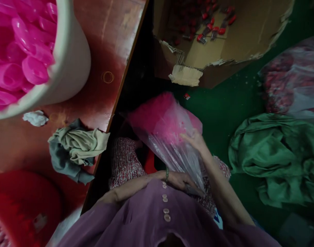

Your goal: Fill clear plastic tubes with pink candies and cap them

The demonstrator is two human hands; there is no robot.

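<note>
A clear plastic bag (169,145) filled with small pink pieces lies across my lap; the pieces are blurred and I cannot make out their kind. My right hand (195,140) is closed on the bag's right side, a finger or thumb lying along the plastic. Close to my body, my left hand (181,181) grips the gathered lower end of the bag, its fingertips partly hidden. A green bead bracelet (167,174) circles the left wrist.
On the reddish table (107,41) stand a white bucket (74,65) of pink plastic parts, crumpled cloths (79,144) and rubber bands (107,77). A torn cardboard box (231,48) holds red-capped pieces. At right lie a filled bag (298,82) and green fabric (275,147). A red tub (25,202) sits lower left.
</note>
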